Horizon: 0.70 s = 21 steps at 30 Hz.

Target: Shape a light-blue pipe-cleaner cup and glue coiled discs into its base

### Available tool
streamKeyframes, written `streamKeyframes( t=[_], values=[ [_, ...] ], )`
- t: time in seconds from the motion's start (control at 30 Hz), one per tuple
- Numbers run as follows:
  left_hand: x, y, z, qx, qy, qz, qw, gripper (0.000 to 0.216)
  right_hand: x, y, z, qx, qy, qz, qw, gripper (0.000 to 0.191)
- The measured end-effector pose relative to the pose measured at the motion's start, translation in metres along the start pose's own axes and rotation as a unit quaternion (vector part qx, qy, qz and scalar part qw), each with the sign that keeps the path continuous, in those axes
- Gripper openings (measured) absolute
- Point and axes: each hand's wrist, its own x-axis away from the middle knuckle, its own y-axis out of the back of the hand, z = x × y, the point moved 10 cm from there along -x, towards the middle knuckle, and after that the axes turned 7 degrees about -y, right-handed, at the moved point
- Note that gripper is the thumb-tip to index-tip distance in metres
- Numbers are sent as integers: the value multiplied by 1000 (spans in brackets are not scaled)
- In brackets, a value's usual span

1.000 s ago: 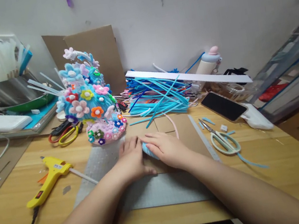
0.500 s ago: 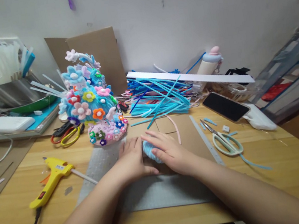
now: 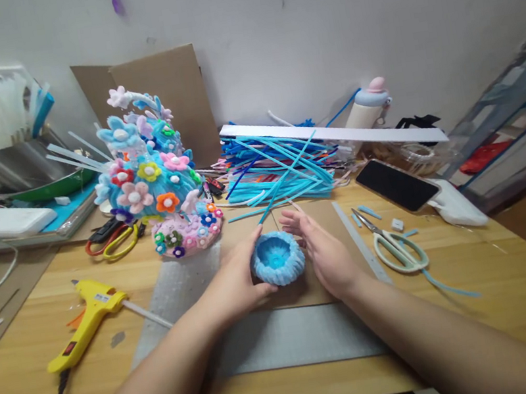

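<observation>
A small light-blue bowl [image 3: 281,273] of fuzzy pipe cleaners, ribbed outside and hollow on top, is upright above the cardboard in front of me. My left hand [image 3: 237,271] grips it from the left, its thumb along the near side and its fingers behind. To the right of the bowl, my right hand [image 3: 324,254] is open, fingers stretched and slightly curved. Whether its fingertips touch the bowl's far side I cannot tell. Under both hands lie the brown cardboard [image 3: 332,226] and a grey cutting mat [image 3: 306,343].
A yellow glue gun [image 3: 85,318] lies at left, beside a flower-covered pipe-cleaner piece [image 3: 177,190]. Behind the cardboard is a heap of blue pipe cleaners [image 3: 286,186]. Scissors [image 3: 398,249], a phone [image 3: 397,186] and a bottle [image 3: 366,110] are at right.
The bowl has turned so its hollow opening now faces me. My right hand has come off its top and moved right; my left hand stays on it.
</observation>
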Motion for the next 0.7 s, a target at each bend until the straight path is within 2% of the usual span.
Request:
streamKeyframes(
  t=[0.13, 0.27, 0.43, 0.6, 0.7],
  values=[
    [2, -6, 5, 16, 24, 6, 1000, 112, 0, -8, -4, 90, -21, 35, 995, 44],
    [2, -11, 2, 78, 34, -10, 996, 107, -6, -5, -13, 122, -30, 21, 992, 36],
    [4, -16, -5, 36, 18, 10, 999, 117, -6, -2, -14, 79, -34, 19, 996, 41],
    [3, -14, -5, 46, 8, 14, 999, 110, 3, -3, -9, 11, -31, 11, 999, 30],
    [3, -10, -2, 22, 4, 11, 1000, 112, 6, -9, -13, -8, -53, 18, 998, 29]
  ],
)
